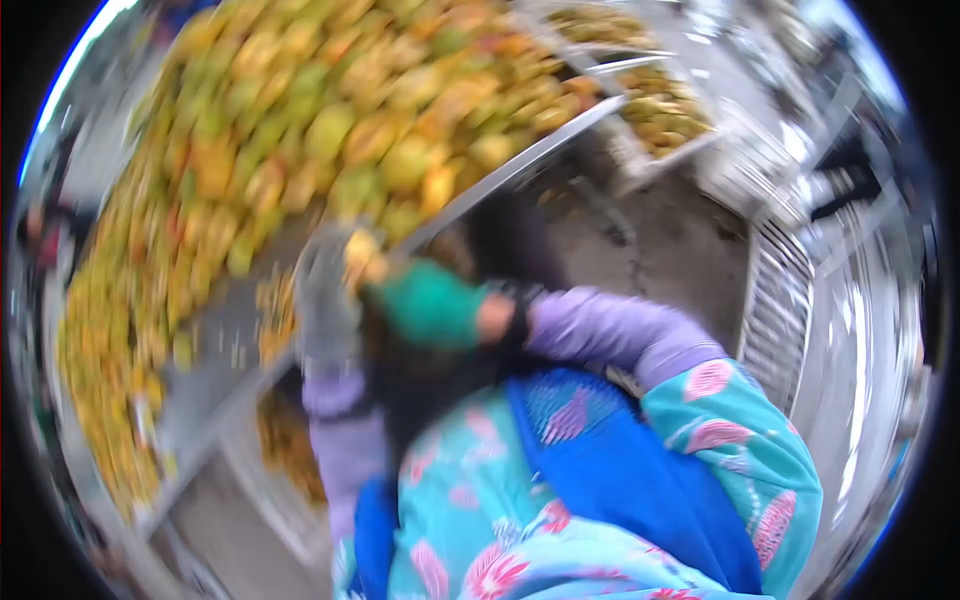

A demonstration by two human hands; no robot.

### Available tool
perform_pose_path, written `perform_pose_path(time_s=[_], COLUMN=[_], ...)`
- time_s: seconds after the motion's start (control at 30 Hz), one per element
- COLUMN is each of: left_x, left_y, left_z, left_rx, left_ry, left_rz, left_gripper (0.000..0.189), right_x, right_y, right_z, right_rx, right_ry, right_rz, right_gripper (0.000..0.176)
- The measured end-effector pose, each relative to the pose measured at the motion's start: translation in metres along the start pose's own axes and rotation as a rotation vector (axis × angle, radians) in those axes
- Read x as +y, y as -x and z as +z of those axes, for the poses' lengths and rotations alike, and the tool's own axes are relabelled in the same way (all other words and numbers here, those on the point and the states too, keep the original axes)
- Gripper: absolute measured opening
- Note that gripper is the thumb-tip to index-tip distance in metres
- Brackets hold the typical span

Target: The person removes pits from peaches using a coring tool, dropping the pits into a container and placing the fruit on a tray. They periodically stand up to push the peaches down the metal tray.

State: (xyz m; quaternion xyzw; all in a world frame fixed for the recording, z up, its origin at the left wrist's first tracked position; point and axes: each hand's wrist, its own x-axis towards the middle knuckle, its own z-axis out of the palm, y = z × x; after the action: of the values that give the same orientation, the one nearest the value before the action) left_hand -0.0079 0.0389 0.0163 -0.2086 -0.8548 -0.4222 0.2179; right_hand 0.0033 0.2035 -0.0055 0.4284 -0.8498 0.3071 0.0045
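My left hand [328, 290], in a grey glove, is over the metal table's near edge, fingers curled round a yellow fruit [362, 258]. Close against it from the right, my right hand [428, 304] wears a green glove. Its fingers are closed, and motion blur hides what they hold. Just beyond both hands spreads a large heap of yellow, green and orange mango-like fruit [330, 130] on the metal table [215, 345]. A small group of yellow pieces [275, 310] lies near my left hand.
Below the table edge at left, a pale crate [265, 470] holds yellow-brown pieces [288, 450]. More filled crates [660, 110] stand at the upper right. A slatted white crate [778, 300] is at right on the grey floor [640, 230]. Blurred people appear at the sides.
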Motion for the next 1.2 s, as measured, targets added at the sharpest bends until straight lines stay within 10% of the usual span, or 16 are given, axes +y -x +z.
perform_pose_path(time_s=[0.03,0.2,0.27,0.3,0.57,1.0,1.2], left_x=[0.014,0.039,-0.024,-0.024,0.001,0.011,0.057], left_y=[-0.008,-0.032,-0.018,-0.048,-0.065,-0.049,-0.049], left_z=[0.007,0.025,0.037,0.028,0.008,0.012,0.007], left_rx=[0.094,0.22,0.159,-0.014,-0.259,-0.216,0.017], left_ry=[0.647,0.847,0.66,0.677,0.649,0.695,1.047], left_rz=[-0.446,-0.653,-0.577,-0.651,-0.367,-0.199,-0.518], left_gripper=[0.024,0.031,0.03,0.029,0.039,0.018,0.037], right_x=[-0.002,-0.048,-0.03,-0.049,-0.044,-0.06,-0.062], right_y=[-0.01,-0.006,-0.007,-0.015,-0.024,-0.011,-0.004], right_z=[0.015,-0.039,0.007,-0.065,-0.052,-0.051,-0.058], right_rx=[0.039,0.157,0.304,0.122,0.043,0.04,-0.115], right_ry=[-0.279,-1.219,-1.043,-1.208,-2.075,-1.884,-2.018], right_rz=[0.173,0.745,0.664,0.83,0.697,0.762,0.516], right_gripper=[0.036,0.045,0.047,0.045,0.044,0.037,0.039])
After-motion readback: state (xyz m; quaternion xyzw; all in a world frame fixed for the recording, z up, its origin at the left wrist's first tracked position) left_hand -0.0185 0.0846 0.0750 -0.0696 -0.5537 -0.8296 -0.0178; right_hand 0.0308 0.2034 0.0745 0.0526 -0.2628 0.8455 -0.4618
